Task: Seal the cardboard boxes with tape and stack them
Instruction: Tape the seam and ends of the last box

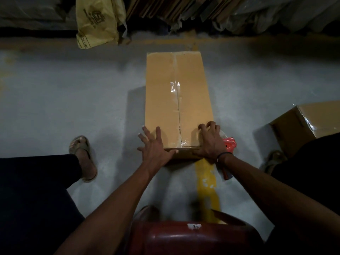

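Both hands on taped box [176, 100] near end: left [154, 146] splayed flat, right [211, 142] fingers curled.

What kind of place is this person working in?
Probably a warehouse or packing storeroom: bare grey concrete floor with a painted yellow line, flattened brown cardboard sheets stacked by the wall, and a long taped tan cardboard box.

Both arms reach forward, nearly straight. The left hand [153, 147] lies flat with fingers splayed; the right hand [211, 142] presses down with fingertips curled, a band round its wrist.
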